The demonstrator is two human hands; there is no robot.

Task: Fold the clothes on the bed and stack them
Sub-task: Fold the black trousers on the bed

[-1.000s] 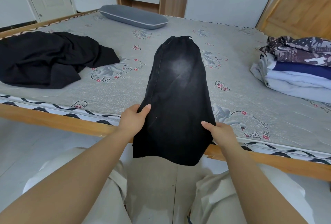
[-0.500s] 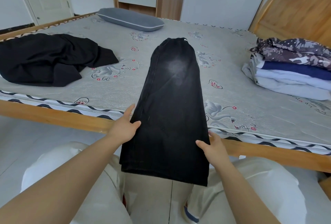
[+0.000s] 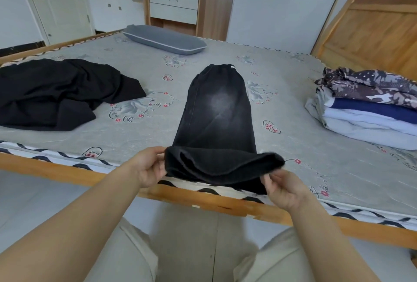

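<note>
Black faded jeans (image 3: pixel 216 112) lie lengthwise on the bed (image 3: pixel 293 123), folded leg on leg, waistband at the far end. Their near hem end is lifted and curled back over the mattress edge. My left hand (image 3: pixel 150 166) grips the left corner of that hem. My right hand (image 3: pixel 283 188) pinches the right corner from below. A crumpled black garment (image 3: pixel 58 94) lies at the left of the bed. On the right stands a stack of folded clothes (image 3: pixel 370 110), a patterned piece on top.
A grey pillow (image 3: pixel 164 39) lies at the far side of the bed. The wooden bed rail (image 3: pixel 56 169) runs across in front of my knees. A wooden headboard (image 3: pixel 372 26) rises at the right, and a drawer cabinet (image 3: pixel 173 4) stands behind.
Both hands have taken hold of the jeans' hanging hem and raised it from below the bed rail up onto the mattress edge. The camera view has tilted upward.
</note>
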